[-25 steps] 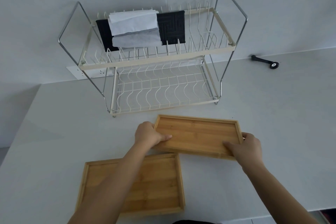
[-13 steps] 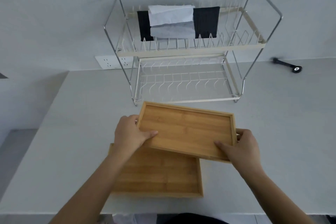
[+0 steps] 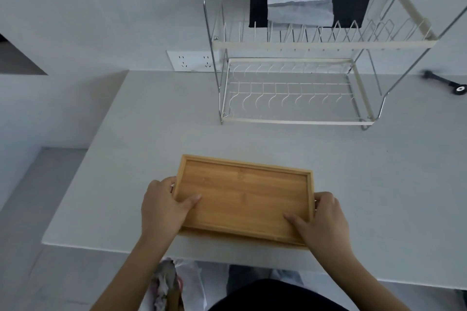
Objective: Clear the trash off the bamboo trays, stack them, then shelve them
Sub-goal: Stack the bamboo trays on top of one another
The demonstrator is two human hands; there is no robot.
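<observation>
We set the top tray [image 3: 243,197] on the lower tray [image 3: 242,238], both hands [image 3: 165,206] [image 3: 322,219] pinching its ends; next, lift the stack to the rack [image 3: 298,98].

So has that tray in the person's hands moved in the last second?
Yes. The held tray has come back from the dish rack toward the person, now lying on the other tray.
</observation>
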